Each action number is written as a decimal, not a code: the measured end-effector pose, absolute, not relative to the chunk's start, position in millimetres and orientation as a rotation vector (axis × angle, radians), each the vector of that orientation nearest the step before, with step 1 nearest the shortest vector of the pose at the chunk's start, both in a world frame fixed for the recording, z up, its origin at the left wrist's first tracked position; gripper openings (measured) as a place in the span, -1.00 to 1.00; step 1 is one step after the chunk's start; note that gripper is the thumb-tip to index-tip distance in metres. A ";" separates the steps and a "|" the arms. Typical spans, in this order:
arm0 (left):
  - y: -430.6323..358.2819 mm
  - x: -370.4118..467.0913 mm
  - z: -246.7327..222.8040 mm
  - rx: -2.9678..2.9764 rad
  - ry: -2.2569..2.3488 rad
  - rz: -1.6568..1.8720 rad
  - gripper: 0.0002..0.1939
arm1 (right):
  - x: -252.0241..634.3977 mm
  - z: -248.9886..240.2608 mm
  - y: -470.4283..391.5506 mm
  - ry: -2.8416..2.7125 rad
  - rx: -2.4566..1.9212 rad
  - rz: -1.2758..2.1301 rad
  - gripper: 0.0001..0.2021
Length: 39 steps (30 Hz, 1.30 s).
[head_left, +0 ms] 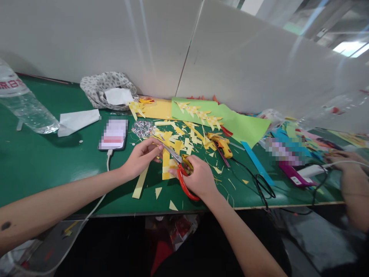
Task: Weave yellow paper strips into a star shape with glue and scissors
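Note:
My right hand [198, 173] is closed round the red handles of a pair of scissors [175, 154], whose blades point up and left. Between the blades' side and my left hand [145, 156] is a woven piece of yellow paper strips [166, 163]. My left hand pinches its upper left part near the scissor tips. How far the blades are apart is too small to tell. Cut yellow scraps [187, 142] lie just beyond the hands, and a loose pale strip [141, 184] rests below my left hand.
Left of the hands are a phone [114, 132] on a cable, a plastic bottle [29, 105] and a patterned cloth [108, 86]. Beyond them lie green paper [245, 125] and woven yellow pieces [198, 113]. A yellow glue gun [220, 145] lies right, with another person's hand [347, 157] further off.

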<state>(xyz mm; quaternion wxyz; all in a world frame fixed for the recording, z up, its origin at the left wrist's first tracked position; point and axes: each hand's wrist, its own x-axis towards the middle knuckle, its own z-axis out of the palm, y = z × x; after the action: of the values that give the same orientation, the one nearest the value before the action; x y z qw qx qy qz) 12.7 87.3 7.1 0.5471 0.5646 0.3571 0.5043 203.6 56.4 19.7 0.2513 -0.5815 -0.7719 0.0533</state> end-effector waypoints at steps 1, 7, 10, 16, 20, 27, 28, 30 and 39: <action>87.3 12.6 7.0 1.345 0.848 1.199 -0.86 | 203.9 19.3 56.7 -2.100 -1.571 0.148 -0.58; 87.9 12.3 7.1 1.366 0.853 1.201 -0.88 | 205.5 16.0 58.5 -2.093 -1.516 0.156 -0.58; 87.5 12.7 7.9 1.354 0.859 1.201 -0.88 | 205.0 14.6 58.8 -2.092 -1.514 0.153 -0.58; 87.1 12.8 9.3 1.335 0.856 1.212 -0.88 | 203.7 12.2 58.4 -2.076 -1.515 0.156 -0.60; 87.4 12.4 6.7 1.366 0.862 1.179 -0.85 | 203.8 14.0 57.9 -2.104 -1.525 0.106 -0.60; 85.8 13.1 5.2 1.396 0.857 1.129 -0.84 | 203.3 16.4 58.4 -2.074 -1.510 0.114 -0.61; 85.7 13.1 5.5 1.400 0.860 1.130 -0.84 | 203.3 17.2 58.2 -2.047 -1.511 0.136 -0.61; 85.7 13.1 6.1 1.402 0.873 1.130 -0.83 | 204.1 19.2 58.2 -1.959 -1.514 0.198 -0.61; 87.2 14.1 7.7 1.294 0.897 1.119 -0.82 | 213.4 16.0 72.3 -1.397 -1.394 0.896 -0.63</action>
<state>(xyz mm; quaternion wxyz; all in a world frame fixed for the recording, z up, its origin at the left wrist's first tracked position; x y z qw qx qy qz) 14.1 87.2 7.7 0.5685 0.5511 0.3821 0.4765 213.4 72.3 16.0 0.4679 -0.5684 -0.5697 0.3653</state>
